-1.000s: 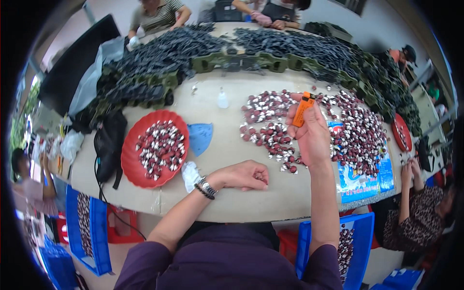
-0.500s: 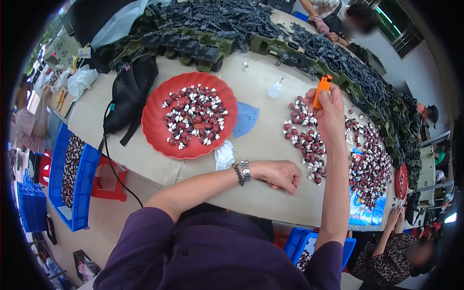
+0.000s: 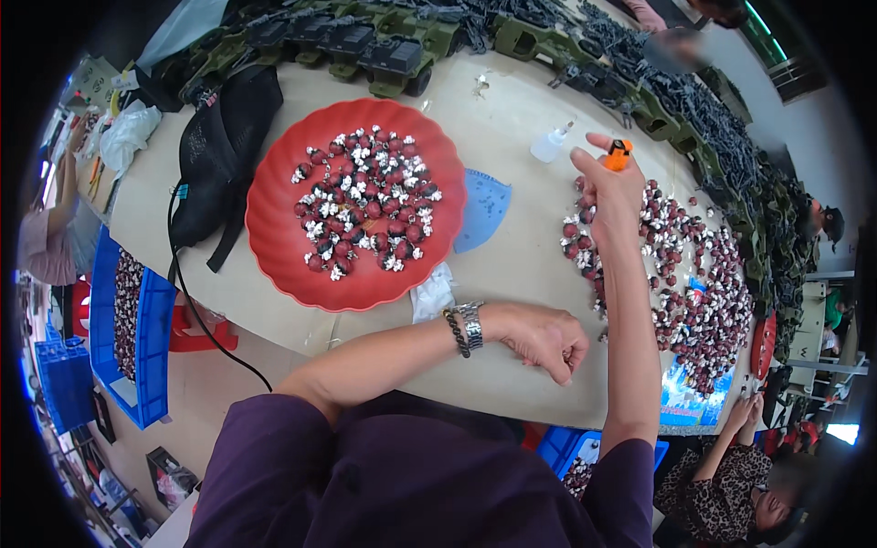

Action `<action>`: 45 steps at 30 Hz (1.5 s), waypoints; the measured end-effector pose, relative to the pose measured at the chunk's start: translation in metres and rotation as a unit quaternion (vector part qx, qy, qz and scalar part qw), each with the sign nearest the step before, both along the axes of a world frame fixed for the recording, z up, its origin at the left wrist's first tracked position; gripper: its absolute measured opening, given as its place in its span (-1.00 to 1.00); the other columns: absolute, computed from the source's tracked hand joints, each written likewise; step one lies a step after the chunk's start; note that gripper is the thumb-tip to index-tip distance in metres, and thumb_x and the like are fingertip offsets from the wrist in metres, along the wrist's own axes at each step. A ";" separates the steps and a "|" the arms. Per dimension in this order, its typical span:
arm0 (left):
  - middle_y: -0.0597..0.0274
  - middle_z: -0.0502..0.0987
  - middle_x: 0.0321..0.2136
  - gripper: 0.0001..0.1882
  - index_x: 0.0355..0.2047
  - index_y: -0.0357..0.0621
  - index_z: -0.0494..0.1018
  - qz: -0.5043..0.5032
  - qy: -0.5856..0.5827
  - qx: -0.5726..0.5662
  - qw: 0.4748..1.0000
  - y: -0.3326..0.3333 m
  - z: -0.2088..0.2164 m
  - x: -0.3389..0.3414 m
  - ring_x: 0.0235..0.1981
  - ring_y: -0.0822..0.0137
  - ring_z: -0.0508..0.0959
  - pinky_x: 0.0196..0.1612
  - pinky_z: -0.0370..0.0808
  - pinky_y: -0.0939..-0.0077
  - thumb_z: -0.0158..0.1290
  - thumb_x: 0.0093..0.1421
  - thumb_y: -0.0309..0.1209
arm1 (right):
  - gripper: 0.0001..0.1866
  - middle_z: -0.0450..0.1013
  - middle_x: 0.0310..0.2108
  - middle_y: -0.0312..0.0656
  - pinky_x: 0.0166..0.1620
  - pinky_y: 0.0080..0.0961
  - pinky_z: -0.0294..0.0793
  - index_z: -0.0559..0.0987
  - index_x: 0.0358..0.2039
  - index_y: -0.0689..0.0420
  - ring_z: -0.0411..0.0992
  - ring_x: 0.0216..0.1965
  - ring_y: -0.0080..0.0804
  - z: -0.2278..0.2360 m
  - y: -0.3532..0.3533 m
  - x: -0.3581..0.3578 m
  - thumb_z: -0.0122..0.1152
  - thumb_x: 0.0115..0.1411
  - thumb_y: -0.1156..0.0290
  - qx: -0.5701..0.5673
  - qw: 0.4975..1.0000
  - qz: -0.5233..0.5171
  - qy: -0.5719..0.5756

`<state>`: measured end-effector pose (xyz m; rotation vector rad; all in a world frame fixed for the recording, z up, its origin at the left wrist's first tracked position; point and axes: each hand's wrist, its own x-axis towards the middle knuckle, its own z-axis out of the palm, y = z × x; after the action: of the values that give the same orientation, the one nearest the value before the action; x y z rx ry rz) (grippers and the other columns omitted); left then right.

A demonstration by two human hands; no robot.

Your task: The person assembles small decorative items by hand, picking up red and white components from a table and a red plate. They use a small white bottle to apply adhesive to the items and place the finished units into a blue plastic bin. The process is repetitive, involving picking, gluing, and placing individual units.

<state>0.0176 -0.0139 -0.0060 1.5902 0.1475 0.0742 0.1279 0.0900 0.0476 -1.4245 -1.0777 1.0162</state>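
My right hand [image 3: 612, 192] is raised over the table, gripping a small orange hand tool [image 3: 619, 154] that shows mostly end-on; its exact kind is unclear. Thumb and a finger of that hand stick out to the left. Near the table's front edge my left hand [image 3: 545, 342] rests with its fingers curled together, and whatever they pinch is hidden. Small dark-red and white pieces [image 3: 703, 315] lie heaped beneath and to the right of my right forearm. More such pieces [image 3: 370, 205] sit in a scalloped red plate [image 3: 274, 196] on the left.
Next to the plate lie a blue translucent sheet [image 3: 484, 208], a white tissue [image 3: 432, 292] and a black bag [image 3: 224, 160]. A small clear bottle [image 3: 551, 144] stands beyond. Green toy vehicles [image 3: 388, 55] line the far side. Blue crates [image 3: 151, 365] and co-workers [image 3: 731, 493] are around.
My right hand has turned, so the orange tool now shows end-on, and thumb and finger have spread apart. My left hand stays curled by the table edge. The view has shifted somewhat.
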 end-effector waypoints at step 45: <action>0.25 0.48 -0.64 -0.70 -0.40 -0.28 0.50 -0.034 -0.013 -0.016 0.999 0.005 -0.004 0.003 -0.71 0.48 0.41 -0.68 0.33 0.54 0.20 -0.04 -0.29 | -0.63 0.30 -0.48 -0.41 -0.53 -0.74 0.19 0.42 0.00 0.15 0.23 -0.53 -0.69 -0.004 0.015 0.004 0.16 0.18 0.41 0.073 0.997 0.026 -0.007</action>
<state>0.0208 -0.0089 -0.0097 1.5611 0.0740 0.0405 0.1321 0.1052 0.0440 -1.2940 -1.1800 0.9458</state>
